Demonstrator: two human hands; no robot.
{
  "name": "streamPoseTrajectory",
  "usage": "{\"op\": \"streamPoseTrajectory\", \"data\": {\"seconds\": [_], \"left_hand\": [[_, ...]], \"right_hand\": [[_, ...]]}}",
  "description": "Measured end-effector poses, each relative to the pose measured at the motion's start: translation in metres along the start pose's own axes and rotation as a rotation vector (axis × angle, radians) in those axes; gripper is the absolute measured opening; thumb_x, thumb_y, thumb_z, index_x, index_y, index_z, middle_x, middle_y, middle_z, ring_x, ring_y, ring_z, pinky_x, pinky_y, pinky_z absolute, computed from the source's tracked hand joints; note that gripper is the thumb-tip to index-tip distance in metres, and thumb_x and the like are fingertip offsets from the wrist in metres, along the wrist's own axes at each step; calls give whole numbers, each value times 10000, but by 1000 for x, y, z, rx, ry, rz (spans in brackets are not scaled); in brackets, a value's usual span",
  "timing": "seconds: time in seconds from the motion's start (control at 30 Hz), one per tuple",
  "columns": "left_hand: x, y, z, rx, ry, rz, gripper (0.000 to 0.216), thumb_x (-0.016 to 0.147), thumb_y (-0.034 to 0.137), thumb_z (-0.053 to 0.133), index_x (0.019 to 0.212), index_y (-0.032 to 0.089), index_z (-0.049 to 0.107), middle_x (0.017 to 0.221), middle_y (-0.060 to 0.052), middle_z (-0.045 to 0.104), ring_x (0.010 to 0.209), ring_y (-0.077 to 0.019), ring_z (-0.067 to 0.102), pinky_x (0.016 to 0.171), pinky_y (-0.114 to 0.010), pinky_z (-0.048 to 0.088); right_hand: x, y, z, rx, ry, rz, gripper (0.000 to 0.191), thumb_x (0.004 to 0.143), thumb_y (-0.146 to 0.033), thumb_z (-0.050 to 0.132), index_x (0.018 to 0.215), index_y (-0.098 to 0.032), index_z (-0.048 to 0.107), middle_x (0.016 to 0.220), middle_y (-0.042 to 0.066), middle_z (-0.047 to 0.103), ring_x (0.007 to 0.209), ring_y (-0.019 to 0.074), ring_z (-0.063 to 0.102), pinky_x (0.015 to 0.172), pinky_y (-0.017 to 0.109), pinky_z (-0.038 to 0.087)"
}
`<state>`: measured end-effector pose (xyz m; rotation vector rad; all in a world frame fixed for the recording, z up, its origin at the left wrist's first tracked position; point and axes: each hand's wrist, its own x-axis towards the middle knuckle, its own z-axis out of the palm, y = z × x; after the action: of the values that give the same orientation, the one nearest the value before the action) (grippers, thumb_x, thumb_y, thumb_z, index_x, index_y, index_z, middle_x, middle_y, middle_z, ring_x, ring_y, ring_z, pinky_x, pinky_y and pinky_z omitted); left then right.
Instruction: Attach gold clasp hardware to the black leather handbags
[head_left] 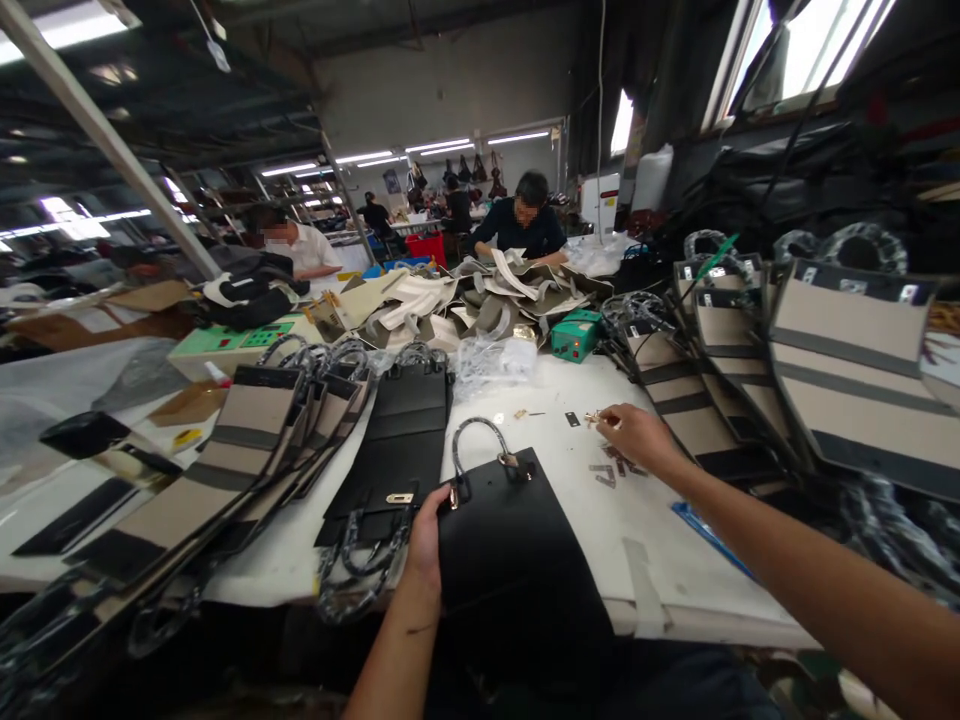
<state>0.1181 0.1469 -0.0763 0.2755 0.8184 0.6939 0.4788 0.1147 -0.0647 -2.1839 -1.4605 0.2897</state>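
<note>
My left hand [426,545] grips the left edge of a black leather bag panel [517,540], near a gold metal fitting [453,495]. The panel has a plastic-wrapped handle [480,425] standing at its top edge and leans at the front of the table. Out to the right, my right hand [634,434] has its fingertips pinched together at small gold metal fittings [592,419] on the tabletop. Exactly which piece sits between those fingers is hard to see. Close by lie a small black plate [573,420] and several brownish metal pieces [604,474].
Black bag panels with a gold clasp plate [400,498] lie left of my panel. Beige-and-black panels are stacked at left [247,440] and right [847,340]. A green box [576,336] and strips [480,300] stand behind. A co-worker [521,225] sits opposite.
</note>
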Motion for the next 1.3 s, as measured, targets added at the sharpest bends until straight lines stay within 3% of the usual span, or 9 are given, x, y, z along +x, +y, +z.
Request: {"op": "streamPoseTrajectory", "data": {"seconds": [0.13, 0.2, 0.3, 0.47, 0.63, 0.77, 0.83, 1.03, 1.3], "left_hand": [[3, -5, -2, 9, -31, -12, 415, 864, 424, 640, 1075, 76, 717, 862, -147, 775, 834, -312, 749, 877, -446, 565], [3, -10, 0, 42, -45, 59, 489, 873, 447, 645, 1243, 128, 654, 956, -131, 773, 914, -313, 740, 912, -462, 551], [3, -15, 1, 143, 27, 264, 520, 900, 457, 625, 1372, 249, 564, 1130, -83, 742, 1079, -290, 694, 998, -456, 509], [2, -22, 2, 549, 188, 629, 439, 936, 524, 550, 1288, 280, 650, 1463, -18, 540, 1409, -246, 421, 1193, -346, 290], [2, -31, 5, 708, 224, 685, 493, 943, 592, 475, 1225, 246, 684, 1302, -67, 664, 1269, -269, 561, 1125, -400, 382], [3, -37, 6, 725, 231, 739, 459, 929, 585, 504, 1025, 210, 750, 1265, -87, 680, 1181, -274, 615, 1075, -416, 423], [2, -39, 4, 702, 188, 780, 408, 911, 551, 565, 1039, 212, 752, 1349, -88, 630, 1241, -268, 579, 1110, -415, 388], [3, -42, -6, 638, 66, 827, 413, 784, 366, 780, 1172, 240, 720, 1428, -83, 569, 1349, -265, 491, 1186, -427, 296], [8, -42, -3, 609, 99, 810, 363, 763, 297, 795, 1110, 207, 737, 1320, -92, 649, 1255, -264, 571, 1149, -443, 352]], "right_hand": [[11, 12, 1, -127, 1, -33, 269, 838, -391, 588, 984, -244, 759, 1052, 86, 671, 921, 252, 611, 687, 309, 371], [12, 13, 5, -144, 4, -59, 235, 833, -360, 589, 937, -246, 766, 999, 81, 668, 920, 249, 604, 676, 305, 356], [12, 15, 8, -117, 35, -79, 187, 817, -323, 599, 861, -243, 762, 968, 73, 664, 969, 254, 590, 686, 302, 361], [9, 14, 5, 77, 79, -69, 173, 801, -351, 627, 806, -216, 736, 984, 82, 681, 979, 266, 606, 724, 326, 425], [-15, -32, 9, 441, -63, -60, 372, 880, -541, 572, 898, -185, 677, 873, 80, 720, 763, 213, 681, 628, 312, 517], [-56, -98, 30, 1114, -454, 69, 331, 808, -503, 739, 887, -195, 650, 819, 49, 705, 697, 147, 663, 603, 242, 524], [-72, -124, 42, 1291, -607, 163, 312, 773, -455, 798, 878, -195, 661, 763, 28, 690, 676, 124, 655, 595, 206, 523], [-75, -150, 72, 1262, -710, 217, 287, 742, -409, 823, 819, -174, 679, 834, 56, 712, 714, 144, 684, 560, 187, 535], [-67, -151, 83, 1141, -688, 154, 232, 796, -407, 739, 781, -184, 676, 738, 25, 677, 656, 124, 639, 504, 177, 509]]}}
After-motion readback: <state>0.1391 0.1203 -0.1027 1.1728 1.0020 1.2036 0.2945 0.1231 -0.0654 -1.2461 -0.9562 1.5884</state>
